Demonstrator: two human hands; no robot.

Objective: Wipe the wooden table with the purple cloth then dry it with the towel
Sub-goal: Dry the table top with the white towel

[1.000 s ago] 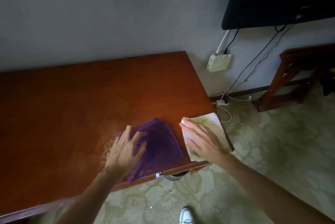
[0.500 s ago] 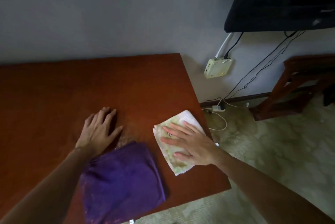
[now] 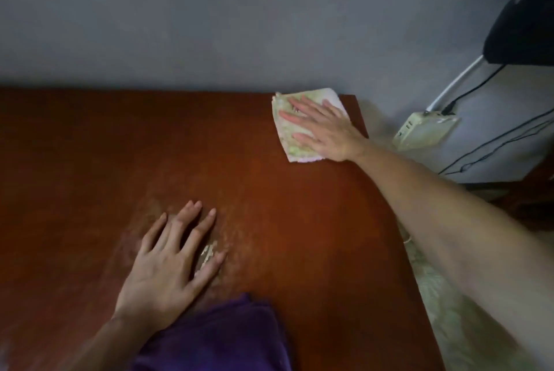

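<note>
Right now, seen from my head cam looking down: a wide wooden table [image 3: 90,160], reddish-brown w/ a smooth, slightly glossy top, runs up against a flat grey wall [image 3: 209,16].

My right hand [image 3: 325,127] lies flat on the towel [image 3: 284,133], fingers straight and spread, palm down, pressing rather than gripping. Towel is a small folded rectangle of soft, nubbly fabric, pale w/ a greenish pattern and a white edge, sitting at the table's far right corner, close to the wall.

My left hand [image 3: 168,268] rests palm down on the bare wood nearer me, approx. mid-table, fingers straight and fanned out, holding nothing. Around and beyond its fingertips the wood looks dull and streaky, w/ a small pale patch between two fingers; can't tell if that's glare or residue.

Purple cloth [image 3: 215,337] lies on the table at the near edge, just beside my left wrist, untouched by either hand. It's a deep violet, soft-looking, loosely folded w/ a rounded ridge on top.

Off to the right, on the wall: a small cream plastic box [image 3: 425,130] w/ black and white cables [image 3: 467,94] running up toward a dark screen [image 3: 527,19]. Pale patterned floor [image 3: 449,310] shows below the table's right edge.
</note>
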